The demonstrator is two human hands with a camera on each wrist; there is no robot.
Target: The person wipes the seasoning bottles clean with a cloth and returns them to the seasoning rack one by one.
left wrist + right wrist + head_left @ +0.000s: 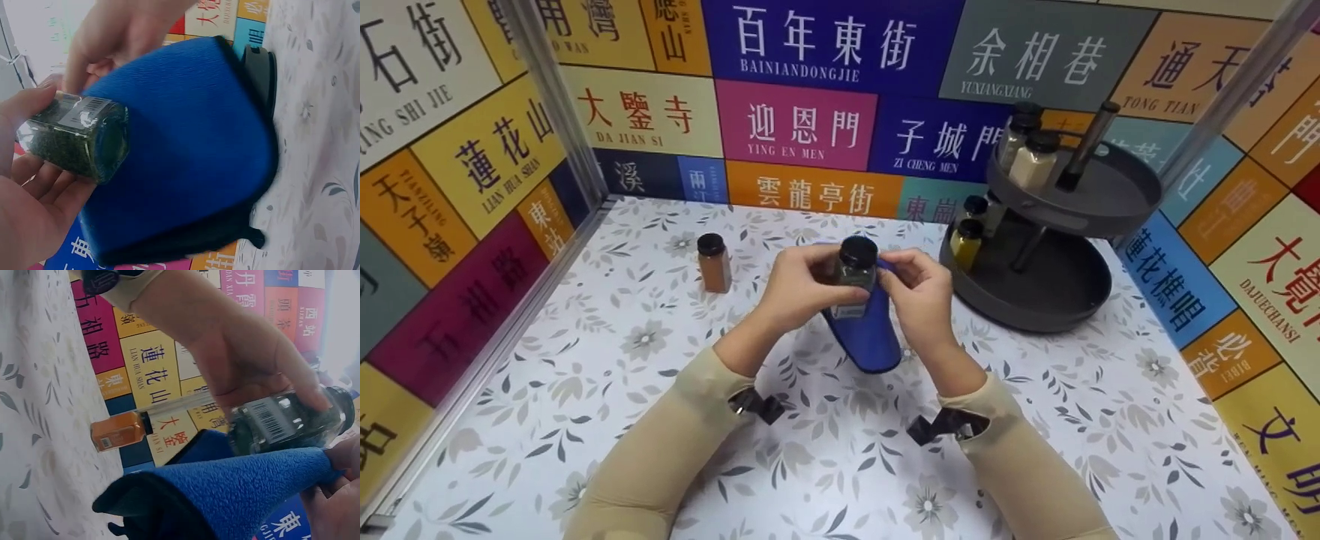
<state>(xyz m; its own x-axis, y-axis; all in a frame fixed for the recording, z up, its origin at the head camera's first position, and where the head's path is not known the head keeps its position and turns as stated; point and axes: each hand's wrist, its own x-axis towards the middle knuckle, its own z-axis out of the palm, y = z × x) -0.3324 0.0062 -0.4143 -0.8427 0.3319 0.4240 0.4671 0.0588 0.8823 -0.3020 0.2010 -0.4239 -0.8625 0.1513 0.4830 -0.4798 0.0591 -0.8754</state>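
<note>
My left hand [802,289] grips a glass spice jar [73,132] with a black lid, filled with dried green herbs and bearing a barcode label. In the right wrist view the jar [281,422] lies tilted above a blue cloth [242,484] with dark edging. My right hand [919,292] pinches the upper edge of that cloth [866,341], which hangs down beside and behind the jar. In the left wrist view the cloth [185,140] spreads wide past the jar's base. Some right-hand fingers are hidden behind the cloth.
On the table to the left stands a jar of orange-brown spice [715,266] with a black lid. At the right is a two-tier black rack [1035,304] holding several spice jars, including a yellow one [966,246]. Sign-patterned walls [795,124] enclose the flowered table [660,420].
</note>
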